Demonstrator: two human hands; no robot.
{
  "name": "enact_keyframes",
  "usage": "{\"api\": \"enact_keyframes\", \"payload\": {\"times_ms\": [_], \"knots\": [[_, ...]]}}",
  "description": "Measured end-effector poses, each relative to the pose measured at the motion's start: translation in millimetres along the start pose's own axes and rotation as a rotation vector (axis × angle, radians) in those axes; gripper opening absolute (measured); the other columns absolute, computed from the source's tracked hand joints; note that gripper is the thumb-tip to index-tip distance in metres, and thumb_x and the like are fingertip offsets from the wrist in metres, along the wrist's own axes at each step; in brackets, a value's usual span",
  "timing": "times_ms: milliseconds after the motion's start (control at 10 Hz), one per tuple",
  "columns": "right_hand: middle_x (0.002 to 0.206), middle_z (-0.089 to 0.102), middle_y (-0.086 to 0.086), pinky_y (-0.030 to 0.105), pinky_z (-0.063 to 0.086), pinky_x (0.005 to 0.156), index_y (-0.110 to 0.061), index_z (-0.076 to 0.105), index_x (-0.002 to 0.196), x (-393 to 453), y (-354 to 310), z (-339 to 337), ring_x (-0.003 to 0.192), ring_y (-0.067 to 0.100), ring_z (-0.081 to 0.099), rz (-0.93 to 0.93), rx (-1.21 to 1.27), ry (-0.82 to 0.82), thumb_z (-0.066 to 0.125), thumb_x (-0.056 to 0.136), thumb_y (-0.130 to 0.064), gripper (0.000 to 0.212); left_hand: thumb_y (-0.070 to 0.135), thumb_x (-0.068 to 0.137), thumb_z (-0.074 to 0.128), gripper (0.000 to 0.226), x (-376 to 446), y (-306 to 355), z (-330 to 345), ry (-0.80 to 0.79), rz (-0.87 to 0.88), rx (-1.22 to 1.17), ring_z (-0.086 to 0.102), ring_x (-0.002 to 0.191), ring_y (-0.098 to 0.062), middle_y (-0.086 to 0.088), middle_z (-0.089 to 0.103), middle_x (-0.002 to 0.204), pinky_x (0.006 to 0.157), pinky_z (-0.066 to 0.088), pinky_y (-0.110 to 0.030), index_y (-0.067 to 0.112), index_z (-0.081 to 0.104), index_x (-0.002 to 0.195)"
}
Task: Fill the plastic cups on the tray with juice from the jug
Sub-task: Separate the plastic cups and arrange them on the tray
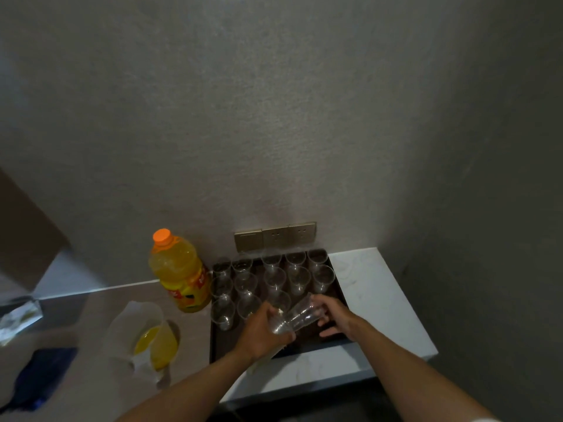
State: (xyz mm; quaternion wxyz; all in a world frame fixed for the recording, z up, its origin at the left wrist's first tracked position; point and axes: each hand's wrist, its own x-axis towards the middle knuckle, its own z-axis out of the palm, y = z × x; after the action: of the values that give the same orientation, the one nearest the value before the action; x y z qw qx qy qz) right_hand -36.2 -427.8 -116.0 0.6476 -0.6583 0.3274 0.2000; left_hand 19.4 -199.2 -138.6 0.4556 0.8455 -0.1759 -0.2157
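A dark tray [307,345] lies on the white counter below the wall. Several empty clear plastic cups [275,278] stand on it in rows. Over the tray's front part both my hands hold a tilted stack of clear cups [300,315]. My left hand [262,330] grips the stack's lower end. My right hand [333,315] holds its upper end. A clear jug [143,333] with a little yellow juice stands left of the tray.
A big orange juice bottle [179,272] with an orange cap stands upright between jug and tray, close to the wall. Wall sockets [275,236] sit just behind the tray. A blue object [42,379] and a crumpled wrapper [18,318] lie far left. The counter ends at right [426,345].
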Motion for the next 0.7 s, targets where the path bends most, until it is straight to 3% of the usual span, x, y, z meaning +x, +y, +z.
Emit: {"api": "enact_keyframes", "payload": {"times_ms": [100,200,300,400,500,700], "knots": [[0.12,0.06,0.007,0.037,0.061,0.071,-0.02,0.059,0.122,8,3,-5,0.102,0.026,0.06,0.004,-0.022,0.046,0.058,0.097,-0.057,0.044,0.041,0.057,0.092,0.058,3,-3,-2,0.029,-0.01,-0.017,0.065,0.092,-0.015,0.003,0.066,0.097,0.082,0.056,-0.041,0.022,0.055,0.097],[0.122,0.057,0.004,0.036,0.06,0.065,-0.024,0.054,0.119,29,11,-4,0.103,0.024,0.06,-0.068,-0.115,0.121,0.073,0.09,-0.05,0.043,0.038,0.059,0.093,0.056,3,-2,-4,0.035,-0.017,-0.025,0.064,0.091,-0.013,0.003,0.066,0.097,0.08,0.056,-0.035,0.022,0.054,0.096],[0.119,0.058,0.0,0.041,0.063,0.071,-0.034,0.058,0.118,60,29,-4,0.102,0.021,0.063,-0.189,-0.394,0.245,0.084,0.064,-0.056,0.063,0.038,0.059,0.093,0.055,3,-1,-4,0.034,-0.016,-0.027,0.064,0.089,-0.013,0.003,0.065,0.096,0.076,0.055,-0.032,0.023,0.054,0.095],[0.13,0.06,-0.001,0.041,0.059,0.09,-0.036,0.056,0.127,131,72,-11,0.108,0.016,0.066,-0.273,-0.533,0.299,0.078,0.052,-0.066,0.084,0.041,0.059,0.093,0.055,3,-3,-6,0.04,-0.01,-0.015,0.064,0.088,-0.011,0.005,0.065,0.095,0.076,0.055,-0.032,0.025,0.054,0.094],[0.131,0.061,-0.004,0.042,0.06,0.087,-0.035,0.052,0.124,145,75,0,0.105,0.016,0.067,-0.293,-0.569,0.318,0.079,0.052,-0.065,0.082,0.041,0.059,0.092,0.055,2,-5,-8,0.042,-0.009,0.002,0.062,0.086,-0.007,0.006,0.065,0.095,0.074,0.054,-0.026,0.025,0.054,0.095],[0.137,0.049,0.009,0.04,0.053,0.091,-0.018,0.055,0.123,68,18,36,0.112,0.033,0.063,-0.312,-0.578,0.402,0.084,0.074,-0.033,0.059,0.035,0.06,0.092,0.054,2,-7,-11,0.041,-0.002,-0.011,0.061,0.083,-0.005,0.002,0.065,0.096,0.072,0.052,-0.028,0.019,0.055,0.096]]}}
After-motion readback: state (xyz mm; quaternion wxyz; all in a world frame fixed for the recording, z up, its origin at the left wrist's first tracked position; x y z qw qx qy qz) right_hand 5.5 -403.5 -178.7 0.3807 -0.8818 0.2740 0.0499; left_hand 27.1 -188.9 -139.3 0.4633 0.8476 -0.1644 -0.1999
